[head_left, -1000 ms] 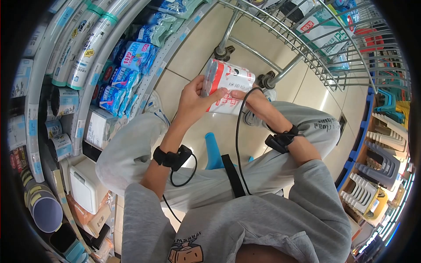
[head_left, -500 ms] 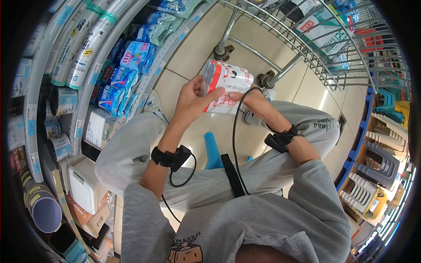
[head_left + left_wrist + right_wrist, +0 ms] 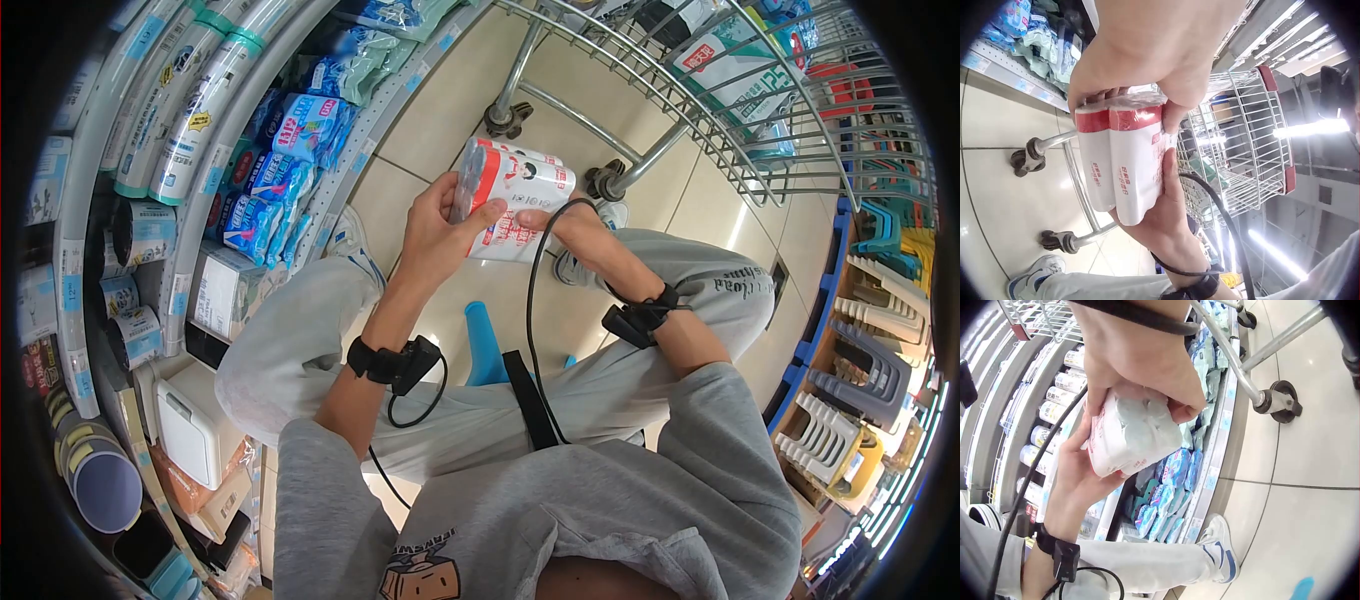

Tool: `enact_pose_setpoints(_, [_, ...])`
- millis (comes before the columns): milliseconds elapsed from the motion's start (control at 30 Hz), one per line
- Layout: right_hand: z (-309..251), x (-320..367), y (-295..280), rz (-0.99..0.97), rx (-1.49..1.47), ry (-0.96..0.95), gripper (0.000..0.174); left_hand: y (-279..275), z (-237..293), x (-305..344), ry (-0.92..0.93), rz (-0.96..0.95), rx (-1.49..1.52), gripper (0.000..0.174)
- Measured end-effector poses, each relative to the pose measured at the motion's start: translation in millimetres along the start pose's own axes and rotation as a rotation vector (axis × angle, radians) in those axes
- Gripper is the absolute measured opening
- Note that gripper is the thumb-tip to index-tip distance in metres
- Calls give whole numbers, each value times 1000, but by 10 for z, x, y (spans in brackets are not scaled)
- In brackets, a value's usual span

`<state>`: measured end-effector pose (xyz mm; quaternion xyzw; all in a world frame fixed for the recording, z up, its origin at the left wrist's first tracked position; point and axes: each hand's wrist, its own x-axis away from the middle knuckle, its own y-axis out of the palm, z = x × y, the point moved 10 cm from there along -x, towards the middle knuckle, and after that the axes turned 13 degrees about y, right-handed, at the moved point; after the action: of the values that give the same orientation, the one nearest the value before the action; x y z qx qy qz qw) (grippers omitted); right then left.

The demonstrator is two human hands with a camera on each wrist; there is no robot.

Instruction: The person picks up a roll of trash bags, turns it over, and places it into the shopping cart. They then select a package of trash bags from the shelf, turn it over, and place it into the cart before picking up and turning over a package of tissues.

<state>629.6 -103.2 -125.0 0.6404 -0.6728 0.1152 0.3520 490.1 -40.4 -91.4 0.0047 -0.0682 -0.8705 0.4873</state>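
Note:
A plastic-wrapped pack of white rolls with a red band and red print is held up between both hands, over the floor in front of the crossed legs. My left hand grips its red-banded end, thumb on the printed face and fingers behind. At the opposite end my right hand holds the pack, thumb against the printed side. Two roll shapes of the pack stand out side by side in the left wrist view. The right wrist view shows the round roll ends under clear wrap, below the right hand.
A wire shopping cart with goods inside stands just ahead, its caster near the pack. Shelves on the left hold blue packets and long rolls. Plastic stools line the right. A black cable loops past the right hand.
The pack has shifted slightly left and turned a little in the hands. Both hands keep their hold, and the surroundings look the same.

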Motion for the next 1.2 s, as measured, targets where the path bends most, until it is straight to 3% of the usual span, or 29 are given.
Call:
enact_pose_setpoints(167, [-16, 18, -17, 52, 41, 7, 64, 20, -18, -6, -38, -15, 53, 46])
enact_pose_setpoints(233, [39, -25, -47, 52, -22, 10, 55, 51, -40, 4, -82, -38, 42, 58])
enact_pose_setpoints(333, [47, -26, -52, 47, -76, -9, 54, 46, -96, 7, -115, -2, 81, 62])
enact_pose_setpoints(467, [34, -49, -75, 46, -80, -78, 59, 14, -117, -3, -98, 62, 131, 55])
enact_pose_setpoints(567, [32, -35, -44, 42, -96, -85, 58, -20, -235, 47, -209, 25, 54, 53])
enact_pose_setpoints(933, [37, -50, -1, -13, -112, -78, 50, -71, -172, 36, -19, 148, 29, 45])
enact_pose_setpoints(1200, [24, -52, 19, -27, -74, -78, 57, -76, -161, 78, 36, 209, 41, 42])
